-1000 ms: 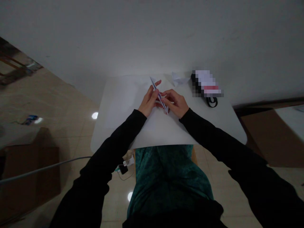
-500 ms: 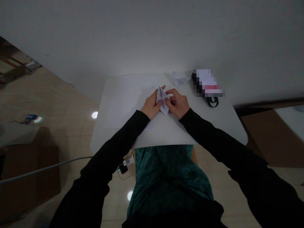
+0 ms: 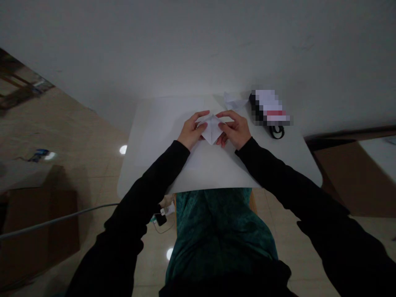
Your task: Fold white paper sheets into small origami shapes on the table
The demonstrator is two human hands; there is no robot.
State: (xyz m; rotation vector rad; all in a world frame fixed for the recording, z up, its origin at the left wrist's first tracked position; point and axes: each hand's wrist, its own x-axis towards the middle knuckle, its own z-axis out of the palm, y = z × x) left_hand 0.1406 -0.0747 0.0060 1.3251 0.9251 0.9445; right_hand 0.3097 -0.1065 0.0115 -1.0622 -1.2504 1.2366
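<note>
A small piece of folded white paper (image 3: 212, 133) is held up over the table, spread into a diamond shape with a crease down its middle. My left hand (image 3: 191, 131) grips its left corner, thumb on the near face and fingers behind. On the opposite corner, my right hand (image 3: 236, 128) pinches the paper in the same way, with some fingers curled underneath. Beyond my right hand lies another folded white paper piece (image 3: 235, 101). White paper sheets (image 3: 161, 128) lie flat on the table to the left of my hands.
The white table (image 3: 216, 175) has rounded front corners and stands against a pale wall (image 3: 198, 49). At its back right sits a black item with a blurred label and a strap (image 3: 276, 131). Cardboard boxes (image 3: 40, 222) flank the table, and a grey cable (image 3: 62, 220) runs at left.
My hands have moved apart slightly, and the folded paper between them has gone from a narrow, partly closed shape to a wider, flatter diamond.
</note>
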